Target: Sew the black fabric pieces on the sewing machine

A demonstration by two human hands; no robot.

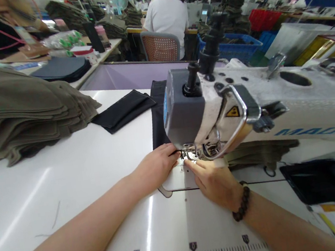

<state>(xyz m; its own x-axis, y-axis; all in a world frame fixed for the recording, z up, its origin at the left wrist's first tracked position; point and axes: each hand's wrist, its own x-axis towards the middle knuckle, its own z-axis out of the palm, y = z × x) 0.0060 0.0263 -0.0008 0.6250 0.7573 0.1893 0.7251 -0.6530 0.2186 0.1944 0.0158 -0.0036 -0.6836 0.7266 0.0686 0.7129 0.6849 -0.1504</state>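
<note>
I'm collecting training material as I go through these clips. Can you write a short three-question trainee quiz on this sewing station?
1. True or false: the beaded bracelet sits on the left wrist.
2. Choose one. The left hand and right hand are: A) close together by the needle of the sewing machine; B) wide apart; C) raised in the air.
3. Fill the gap: the cloth running under the machine head is ___ in colour.

Key: 1 false, it is on the right wrist; 2 A; 3 black.
</note>
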